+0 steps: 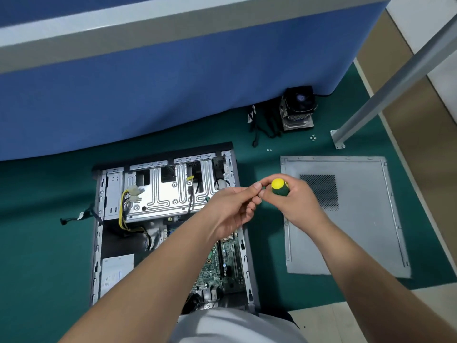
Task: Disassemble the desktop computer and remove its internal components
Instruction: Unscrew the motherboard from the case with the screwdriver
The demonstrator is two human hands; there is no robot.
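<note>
Yellow-capped screwdriver (280,187) gripped in my right hand (295,201), my left hand (235,206) pinched at its shaft, apparently lifting off a screw, above the opened computer case (158,194).

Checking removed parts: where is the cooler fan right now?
In the head view, the cooler fan sits on the green floor at upper right, against the blue partition, beside loose black cables, beyond the side panel.
</note>
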